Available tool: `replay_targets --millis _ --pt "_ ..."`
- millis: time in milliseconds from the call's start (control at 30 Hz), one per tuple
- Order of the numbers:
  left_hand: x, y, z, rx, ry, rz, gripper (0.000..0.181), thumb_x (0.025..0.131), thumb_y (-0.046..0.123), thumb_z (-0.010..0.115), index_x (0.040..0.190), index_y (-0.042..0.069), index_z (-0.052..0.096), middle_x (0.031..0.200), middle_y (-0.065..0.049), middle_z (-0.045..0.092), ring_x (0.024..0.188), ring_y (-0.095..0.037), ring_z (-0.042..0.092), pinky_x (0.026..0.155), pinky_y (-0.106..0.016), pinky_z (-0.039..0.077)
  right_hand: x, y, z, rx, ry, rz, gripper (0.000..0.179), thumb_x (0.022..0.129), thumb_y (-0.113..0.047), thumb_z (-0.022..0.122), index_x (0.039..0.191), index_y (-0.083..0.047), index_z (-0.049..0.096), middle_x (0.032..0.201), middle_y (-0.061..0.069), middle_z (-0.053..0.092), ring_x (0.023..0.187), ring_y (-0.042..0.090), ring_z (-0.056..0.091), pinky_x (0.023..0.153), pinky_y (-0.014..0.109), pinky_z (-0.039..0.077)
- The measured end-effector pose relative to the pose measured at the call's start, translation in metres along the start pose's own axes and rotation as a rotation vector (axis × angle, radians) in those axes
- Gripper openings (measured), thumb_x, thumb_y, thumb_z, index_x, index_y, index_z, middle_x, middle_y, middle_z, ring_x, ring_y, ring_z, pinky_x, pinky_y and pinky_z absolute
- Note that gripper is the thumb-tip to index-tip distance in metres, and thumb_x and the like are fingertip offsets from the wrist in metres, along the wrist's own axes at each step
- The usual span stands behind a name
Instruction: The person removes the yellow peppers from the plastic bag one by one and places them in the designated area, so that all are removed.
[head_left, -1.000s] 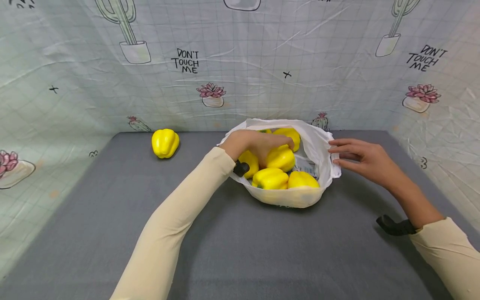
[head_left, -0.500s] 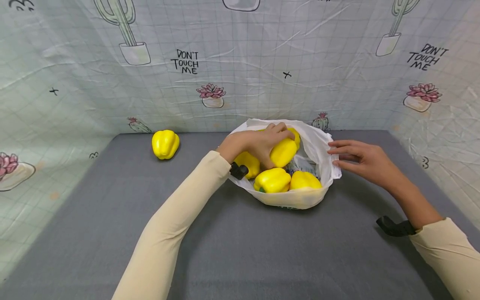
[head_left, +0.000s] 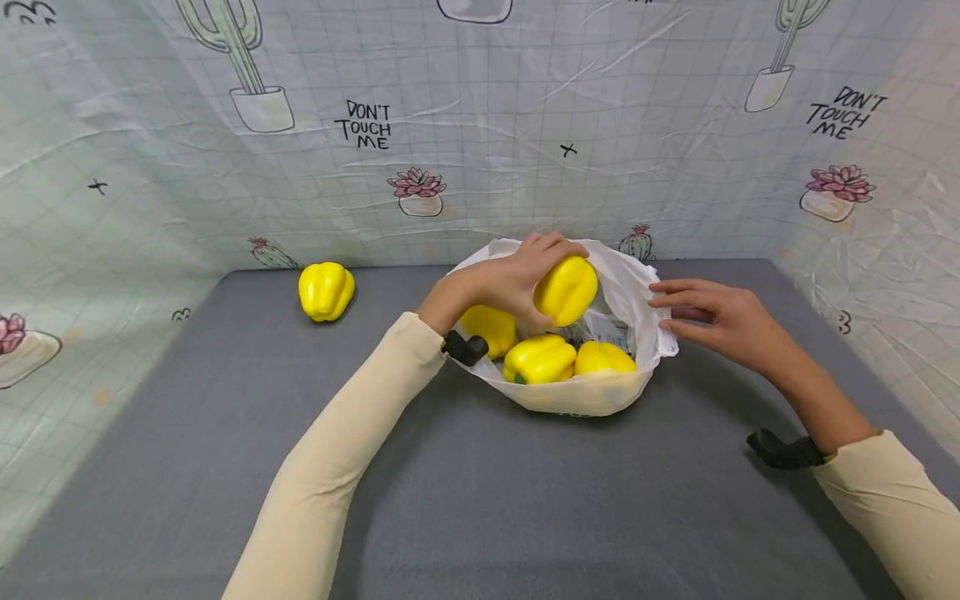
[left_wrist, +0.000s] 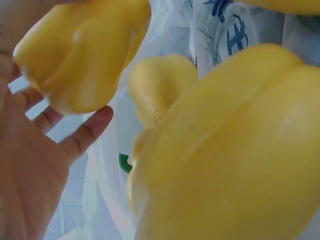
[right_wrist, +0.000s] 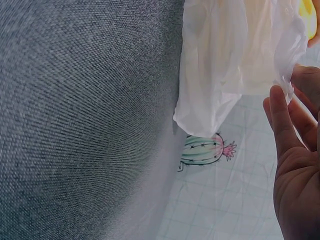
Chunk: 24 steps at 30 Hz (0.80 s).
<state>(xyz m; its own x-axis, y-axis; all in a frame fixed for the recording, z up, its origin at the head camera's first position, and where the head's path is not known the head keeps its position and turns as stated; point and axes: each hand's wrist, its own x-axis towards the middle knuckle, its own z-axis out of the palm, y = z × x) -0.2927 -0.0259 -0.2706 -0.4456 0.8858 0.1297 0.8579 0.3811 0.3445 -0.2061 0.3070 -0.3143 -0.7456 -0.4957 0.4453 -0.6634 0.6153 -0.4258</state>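
- The left hand [head_left: 512,282] has a curved grip on 1 yellow pepper [head_left: 567,290]; the thumb is below and the fingers go over the top, spread as wide as the pepper's body.
- This held pepper is at the mouth of a white plastic bag [head_left: 577,402], higher than the other peppers that can be seen inside.
- The right hand [head_left: 716,318] is at the right side of the bag. Its fingers are nearly straight and close to the thumb, and between the tips they pinch the bag's rim.
- Inside the bag, the head view shows 3 more peppers: the left pepper [head_left: 489,330] below the left wrist, the middle pepper [head_left: 540,360] near the front wall, and the right pepper [head_left: 605,358] just beside it.
- The left wrist view shows a green stem [left_wrist: 124,163] among the peppers and blue print [left_wrist: 235,32] on the plastic.
- 1 loose pepper [head_left: 326,292] stands on the grey table [head_left: 480,492], to the left of the bag and well apart from it.
- Behind is a pale sheet [head_left: 510,100] with drawn cacti and the words "DON'T TOUCH ME" printed 2 times.
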Motion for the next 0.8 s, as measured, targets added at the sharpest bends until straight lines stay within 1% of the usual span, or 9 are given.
replay_targets --millis 133,267,400,533,667,733,800 --pt "-0.003 0.004 -0.002 0.001 0.047 0.017 0.092 0.075 0.034 0.083 0.15 0.008 0.037 0.142 -0.01 0.039 0.129 -0.028 0.03 0.101 -0.039 0.036 0.0 0.0 0.0 0.013 -0.005 -0.001 0.041 0.085 0.003 0.078 0.124 -0.009 0.073 0.135 0.008 0.065 0.107 -0.013 0.059 0.086 0.005 0.047" --pt "-0.005 0.008 -0.004 0.007 0.058 0.03 0.091 0.074 0.034 0.083 0.149 0.008 0.038 0.142 -0.01 0.039 0.129 -0.029 0.031 0.101 -0.039 0.036 0.0 0.0 0.001 0.009 -0.005 -0.005 0.039 0.086 0.002 0.078 0.124 -0.007 0.073 0.135 0.008 0.065 0.107 -0.012 0.06 0.086 0.005 0.047" --pt "-0.006 0.009 -0.003 -0.033 0.06 0.027 0.093 0.074 0.03 0.083 0.15 0.006 0.036 0.144 -0.011 0.037 0.129 -0.028 0.032 0.101 -0.038 0.039 -0.001 0.001 0.001 -0.005 -0.006 0.001 0.039 0.086 0.001 0.078 0.124 -0.008 0.073 0.136 0.007 0.064 0.107 -0.013 0.059 0.086 0.005 0.047" --pt "-0.007 0.01 -0.003 -0.08 0.073 0.026 0.094 0.073 0.023 0.084 0.15 0.004 0.034 0.146 -0.012 0.034 0.126 -0.025 0.037 0.1 -0.033 0.043 -0.002 0.003 0.001 -0.04 -0.009 0.004 0.038 0.087 -0.002 0.079 0.124 -0.01 0.074 0.136 0.006 0.064 0.11 -0.014 0.056 0.086 0.003 0.045" --pt "-0.008 0.012 -0.002 -0.102 0.091 0.032 0.095 0.074 0.022 0.084 0.151 0.003 0.032 0.147 -0.013 0.033 0.125 -0.024 0.04 0.101 -0.032 0.044 -0.004 0.004 -0.001 -0.062 -0.008 -0.004 0.038 0.086 -0.002 0.079 0.123 -0.01 0.074 0.135 0.005 0.065 0.111 -0.013 0.056 0.087 0.004 0.046" --pt "-0.011 0.013 -0.002 -0.105 0.108 0.03 0.096 0.075 0.022 0.085 0.152 0.003 0.032 0.148 -0.013 0.032 0.127 -0.024 0.039 0.102 -0.033 0.044 -0.003 0.004 -0.001 -0.066 -0.008 -0.015 0.039 0.086 -0.003 0.08 0.124 -0.011 0.074 0.135 0.005 0.065 0.111 -0.009 0.058 0.087 0.005 0.047" --pt "-0.014 0.012 -0.001 -0.112 0.131 0.026 0.097 0.075 0.022 0.085 0.154 0.004 0.031 0.149 -0.013 0.032 0.128 -0.024 0.039 0.103 -0.034 0.044 -0.001 0.004 -0.001 -0.07 -0.01 -0.03 0.039 0.086 -0.003 0.079 0.124 -0.011 0.074 0.135 0.005 0.065 0.115 -0.003 0.059 0.088 0.006 0.047"
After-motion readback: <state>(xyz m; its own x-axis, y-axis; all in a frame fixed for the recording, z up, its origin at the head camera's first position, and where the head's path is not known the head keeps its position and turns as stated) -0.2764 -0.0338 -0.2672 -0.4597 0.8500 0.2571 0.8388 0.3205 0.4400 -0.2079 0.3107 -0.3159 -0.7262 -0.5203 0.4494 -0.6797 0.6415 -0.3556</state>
